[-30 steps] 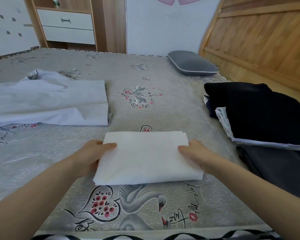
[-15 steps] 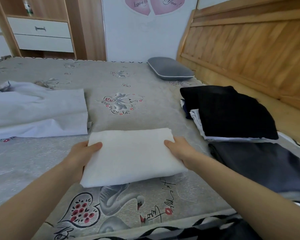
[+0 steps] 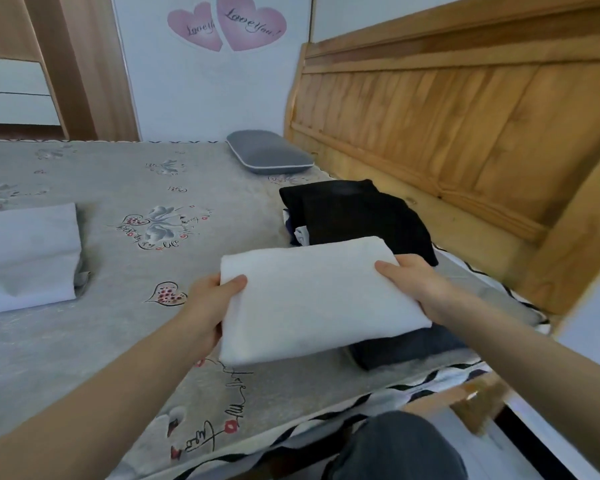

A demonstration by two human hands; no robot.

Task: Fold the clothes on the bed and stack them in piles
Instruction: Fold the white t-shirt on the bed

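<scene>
A folded white garment (image 3: 312, 299) is lifted off the bed (image 3: 136, 271), held level between both hands. My left hand (image 3: 210, 299) grips its left edge, thumb on top. My right hand (image 3: 413, 282) grips its right edge, thumb on top. The garment hangs over the near part of a pile of folded clothes, with a black garment (image 3: 357, 216) on top at the back and a dark grey folded garment (image 3: 406, 348) in front, partly hidden beneath the white one. A pale lilac garment (image 3: 25, 251) lies spread at the left of the bed.
A grey pillow (image 3: 267, 157) lies by the wooden headboard (image 3: 465, 133) at the back right. A wooden cabinet with white drawers (image 3: 14, 95) stands at the far left. The bed's striped front edge (image 3: 326, 434) runs below my arms, with my knee beneath it.
Both hands have lifted the folded white garment off the bed and carried it right, over the dark pile. The view has swung right.
</scene>
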